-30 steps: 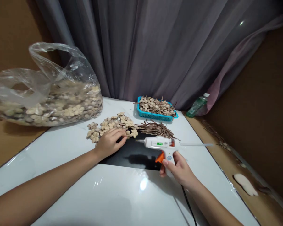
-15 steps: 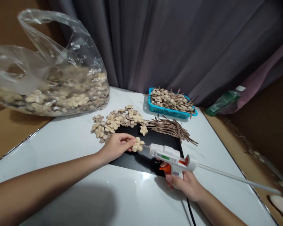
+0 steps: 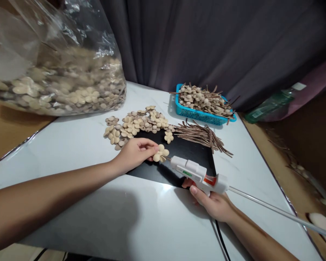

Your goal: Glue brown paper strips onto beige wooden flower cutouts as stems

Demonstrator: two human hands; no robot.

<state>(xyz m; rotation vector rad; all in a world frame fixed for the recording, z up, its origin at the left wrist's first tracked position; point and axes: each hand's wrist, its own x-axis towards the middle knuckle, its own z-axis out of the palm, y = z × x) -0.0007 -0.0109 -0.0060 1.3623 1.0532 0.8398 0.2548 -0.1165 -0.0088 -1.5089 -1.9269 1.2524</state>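
Observation:
My left hand pinches a cream flower by its left petals, holding it above a black mat. My right hand is wrapped round the handle of a white glue gun, a long clear glue stick running out of its back. The gun's nozzle meets the middle of the flower; whether glue is coming out cannot be made out. Beyond the hands lie a heap of loose flowers, a single flower on the mat and a bundle of thin brown strips.
At the back left stands a clear plastic bag full of flowers. A blue basket of flowers and strips sits at the back right. A green bottle lies beyond the white table. A black cord hangs below the gun.
My view has shifted down and closer, so the table's front edge shows. The gun has tilted more nose-up, and its nozzle now reaches further into the flower.

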